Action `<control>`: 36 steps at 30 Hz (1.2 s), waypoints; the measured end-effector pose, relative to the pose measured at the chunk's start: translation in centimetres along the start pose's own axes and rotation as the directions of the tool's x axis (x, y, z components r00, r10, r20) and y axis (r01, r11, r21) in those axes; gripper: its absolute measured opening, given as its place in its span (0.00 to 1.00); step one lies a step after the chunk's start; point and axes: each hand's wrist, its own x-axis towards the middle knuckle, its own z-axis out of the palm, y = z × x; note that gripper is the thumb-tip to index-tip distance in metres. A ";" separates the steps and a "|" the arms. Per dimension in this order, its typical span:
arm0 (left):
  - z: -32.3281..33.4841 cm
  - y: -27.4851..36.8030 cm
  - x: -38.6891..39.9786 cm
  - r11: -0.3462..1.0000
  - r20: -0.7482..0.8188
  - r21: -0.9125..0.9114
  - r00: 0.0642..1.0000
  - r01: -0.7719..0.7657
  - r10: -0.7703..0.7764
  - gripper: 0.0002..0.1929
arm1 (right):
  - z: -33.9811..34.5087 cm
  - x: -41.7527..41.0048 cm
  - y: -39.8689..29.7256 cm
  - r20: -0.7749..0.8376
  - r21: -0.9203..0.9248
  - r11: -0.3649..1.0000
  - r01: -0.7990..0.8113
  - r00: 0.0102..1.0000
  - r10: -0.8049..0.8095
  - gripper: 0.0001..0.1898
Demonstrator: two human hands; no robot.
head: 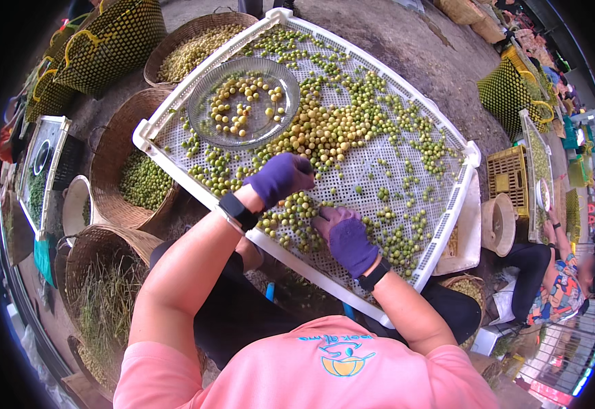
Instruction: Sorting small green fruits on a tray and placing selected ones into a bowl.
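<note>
A white perforated plastic tray (pixel 410 158) lies before me, strewn with small round green fruits (pixel 389 250) and a pile of yellowish ones (pixel 323 133). On its far left part rests a clear round dish (pixel 205 128) with several yellow fruits in it. Both my hands wear purple gloves. My left hand (pixel 282 179) is curled over the tray, just nearer to me than the yellowish pile; its palm is hidden. Lower and to the right, my right hand (pixel 346 237) has its bent fingertips among green fruits at the near side. What its fingers hold is hidden.
Wicker baskets stand left of the tray: one with green fruits (pixel 146 179), one with pale fruits (pixel 195 56), one with stalks (pixel 108 286). Yellow-black woven bags (pixel 113 46) stand far left. A white bucket (pixel 499 225), a yellow crate (pixel 507 179) and another seated person (pixel 555 286) are right.
</note>
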 end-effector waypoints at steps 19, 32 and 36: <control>5.1 -0.2 -4.8 0.570 0.141 0.796 0.978 -0.205 0.155 0.05 | 2.4 -1.1 -0.9 0.190 -0.114 0.987 -0.113 0.973 0.134 0.10; 5.6 -0.6 -4.3 0.591 0.192 0.764 0.966 -0.257 0.173 0.06 | 0.4 -1.8 0.2 0.102 -0.026 0.996 -0.080 0.991 0.082 0.06; 5.1 0.3 -4.4 0.569 0.171 0.797 0.980 -0.200 0.105 0.07 | -0.9 0.1 3.5 -0.151 0.339 0.929 -0.148 0.966 0.209 0.07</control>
